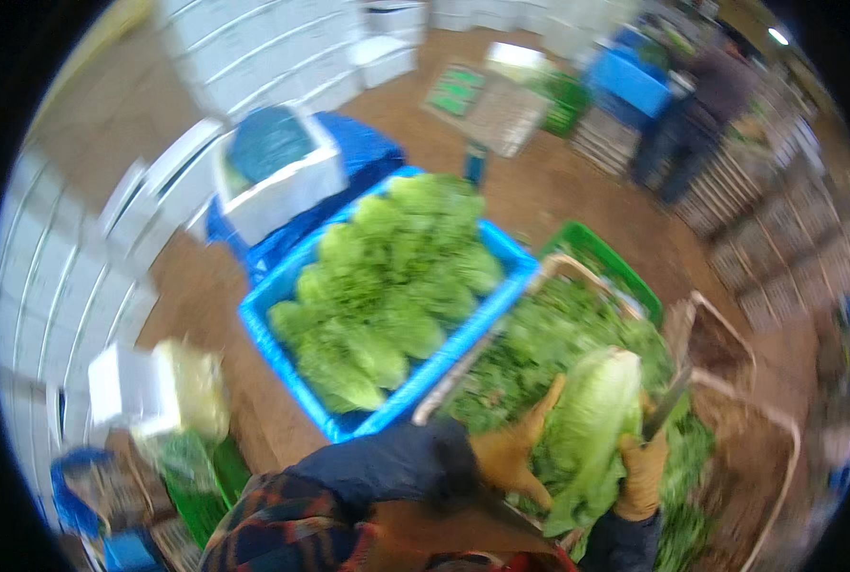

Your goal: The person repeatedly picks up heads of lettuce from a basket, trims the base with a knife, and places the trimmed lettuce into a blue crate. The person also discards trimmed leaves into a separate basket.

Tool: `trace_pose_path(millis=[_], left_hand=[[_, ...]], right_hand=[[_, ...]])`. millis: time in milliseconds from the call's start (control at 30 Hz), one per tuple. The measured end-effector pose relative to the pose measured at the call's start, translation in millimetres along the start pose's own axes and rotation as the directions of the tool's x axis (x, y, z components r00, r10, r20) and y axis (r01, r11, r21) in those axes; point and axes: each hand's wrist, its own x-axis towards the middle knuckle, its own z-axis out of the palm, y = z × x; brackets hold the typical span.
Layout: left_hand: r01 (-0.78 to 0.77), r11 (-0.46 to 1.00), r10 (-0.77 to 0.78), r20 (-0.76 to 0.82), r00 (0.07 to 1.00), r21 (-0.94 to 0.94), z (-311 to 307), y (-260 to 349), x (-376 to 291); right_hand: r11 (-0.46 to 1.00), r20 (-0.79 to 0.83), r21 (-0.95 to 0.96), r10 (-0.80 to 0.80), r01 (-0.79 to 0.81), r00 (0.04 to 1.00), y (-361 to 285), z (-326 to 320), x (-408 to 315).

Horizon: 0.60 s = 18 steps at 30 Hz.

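A large head of romaine-type lettuce (596, 422) stands tilted between my hands, its pale cut base uppermost. My left hand (514, 454), in a tan glove, is at its left side with thumb and fingers spread wide. Whether those fingers grip the leaves is not clear. My right hand (643, 468), gloved alike, grips a knife (666, 404) at the lettuce's right side, blade pointing up and away. Below the hands, loose green leaves (560, 322) fill a crate. To the left, a blue-lined crate (460, 350) holds several lettuce heads (389, 286) in rows.
A white foam box (282, 193) with blue film stands beyond the blue-lined crate. Beside the leaves are a green crate (603, 254) and a brown-lined crate (746, 457). A platform scale (493, 107) stands further off. Stacked white boxes (260, 50) line the left; a person (704, 107) stands far right.
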Motion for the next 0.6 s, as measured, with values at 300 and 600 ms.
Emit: trace_pose_path(millis=[300,600], left_hand=[[-0.042,0.878,-0.432,-0.827,0.360,-0.477,-89.6,-51.9,-207.0],[0.365,0.836,-0.454,-0.890,0.042,-0.409,-257.5,-163.7,-191.9]], right_hand=[[0.988,0.698,-0.013,0.119,-0.154,0.706,49.5,296.6,111.8],[0.661,0.481,-0.603,-0.145,0.446,0.865,155.8,431.9,199.0]])
